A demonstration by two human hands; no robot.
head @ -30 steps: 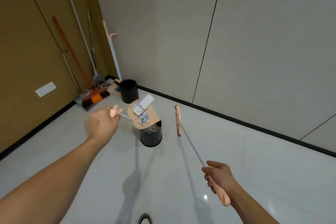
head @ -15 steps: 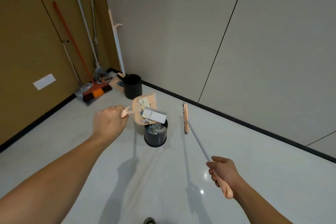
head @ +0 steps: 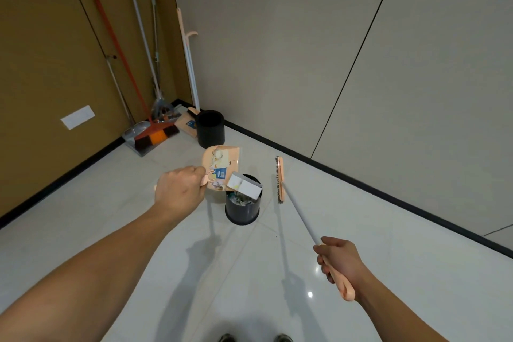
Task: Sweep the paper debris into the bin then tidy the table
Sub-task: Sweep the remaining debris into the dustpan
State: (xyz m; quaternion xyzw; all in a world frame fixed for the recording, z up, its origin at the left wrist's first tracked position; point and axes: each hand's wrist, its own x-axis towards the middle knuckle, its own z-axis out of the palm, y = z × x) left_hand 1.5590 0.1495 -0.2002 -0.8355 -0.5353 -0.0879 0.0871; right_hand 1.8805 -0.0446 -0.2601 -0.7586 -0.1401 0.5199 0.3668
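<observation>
My left hand (head: 177, 192) grips the handle of a peach dustpan (head: 222, 159), tilted above a small black bin (head: 242, 209) on the white floor. A white paper box (head: 244, 189) slides off the pan's edge over the bin's mouth, and paper scraps still lie in the pan. Crumpled paper debris (head: 241, 199) shows inside the bin. My right hand (head: 340, 261) holds the peach grip of a long grey-handled broom (head: 298, 214). Its brush head (head: 279, 179) hangs just right of the bin.
A second, taller black bin (head: 210, 128) stands near the corner. Several mops, brooms and a grey dustpan (head: 138, 136) lean against the brown wall at the left. A black baseboard (head: 361, 183) runs along the grey wall. My shoe tips (head: 255, 337) show at the bottom edge.
The dustpan has tipped further and moved over the bin; the white box slid from the pan's top to its lower edge above the bin. The broom stayed beside the bin.
</observation>
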